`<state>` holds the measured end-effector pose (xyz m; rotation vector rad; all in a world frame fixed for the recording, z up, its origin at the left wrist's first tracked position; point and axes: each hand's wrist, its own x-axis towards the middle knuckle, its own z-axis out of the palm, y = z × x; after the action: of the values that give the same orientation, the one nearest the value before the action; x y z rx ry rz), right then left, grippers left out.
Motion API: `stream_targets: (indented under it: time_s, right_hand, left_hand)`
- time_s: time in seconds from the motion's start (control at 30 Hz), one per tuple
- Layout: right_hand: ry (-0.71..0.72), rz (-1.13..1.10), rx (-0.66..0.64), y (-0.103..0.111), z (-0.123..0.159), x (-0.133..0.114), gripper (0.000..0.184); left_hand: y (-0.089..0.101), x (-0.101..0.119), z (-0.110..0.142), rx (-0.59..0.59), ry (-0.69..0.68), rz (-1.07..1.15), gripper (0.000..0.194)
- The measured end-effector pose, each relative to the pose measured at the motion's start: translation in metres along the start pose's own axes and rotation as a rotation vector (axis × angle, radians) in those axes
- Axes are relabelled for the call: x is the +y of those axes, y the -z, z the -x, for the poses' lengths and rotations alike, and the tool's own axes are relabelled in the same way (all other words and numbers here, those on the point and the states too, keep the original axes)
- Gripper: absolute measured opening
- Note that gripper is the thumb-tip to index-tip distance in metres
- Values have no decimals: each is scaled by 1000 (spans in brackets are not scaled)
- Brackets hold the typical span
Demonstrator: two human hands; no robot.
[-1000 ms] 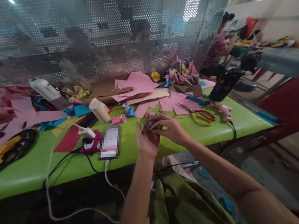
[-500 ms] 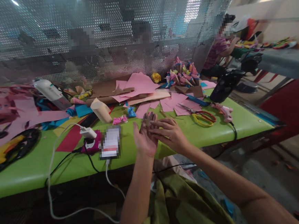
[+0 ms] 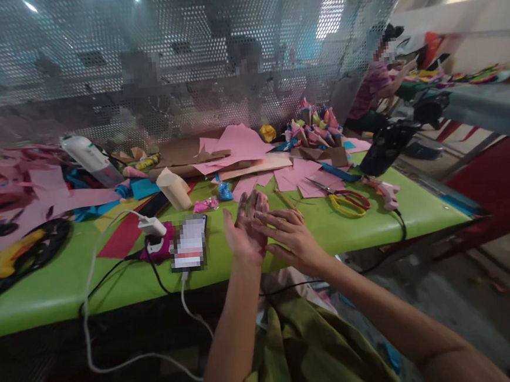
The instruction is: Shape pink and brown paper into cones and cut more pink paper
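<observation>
Palm up over the table's front part, my left hand (image 3: 247,236) has its fingers stretched out, with dark smudges on them. My right hand (image 3: 294,237) lies palm down beside it, its extended fingertips touching the left palm and fingers. I see nothing held in either hand. Just beyond them are a small blue wrapped piece (image 3: 225,191) and a shiny pink one (image 3: 205,205). A thin yellowish stick (image 3: 286,200) lies behind my right hand. Scissors (image 3: 344,198) with red and yellow handles rest to the right.
A phone (image 3: 189,243) on a white cable and a power adapter (image 3: 152,227) lie left on the green table (image 3: 125,289). A pink glue gun (image 3: 385,193) sits right. Pink paper (image 3: 242,145) and folded paper cones (image 3: 314,127) line the back. Another person (image 3: 371,90) sits at far right.
My right hand has shifted slightly down and right across the left palm. The fingers of my left hand show more openly now.
</observation>
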<state>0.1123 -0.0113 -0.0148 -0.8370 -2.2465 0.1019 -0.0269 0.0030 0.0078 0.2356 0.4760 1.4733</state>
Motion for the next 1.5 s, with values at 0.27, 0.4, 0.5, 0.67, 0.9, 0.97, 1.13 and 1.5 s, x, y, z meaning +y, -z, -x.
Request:
stream_targets:
  time_s: [0.27,0.4,0.5,0.67,0.9,0.97,1.13,1.5]
  right_hand:
    - [-50,-38,130,-7,-3,5,30]
    - [-102,-164,195,-6,-7,6,19]
    - [-170,-284,241,-3,-12,8,14]
    - [-426,-569,371,5,-6,27,16]
    - [-737,-760,480,-1,15,63,30]
    - [-756,-761,475,-4,17,67,31]
    - [-754,-780,484,-6,19,70,29]
    - [-779,-924,596,-6,18,72,33]
  left_hand:
    - [-3,-2,0,29,-11,5,53]
    - [-8,-2,3,1,-22,-51,51]
    - [-5,-2,-1,1,-79,-157,50]
    - [15,14,-27,220,-511,-881,27]
    - [12,15,-45,202,-348,-2117,42]
    - [5,8,-48,208,-336,-2260,46]
    - [4,5,-58,175,-293,-2213,35]
    - [23,11,-63,-3,-323,-1948,27]
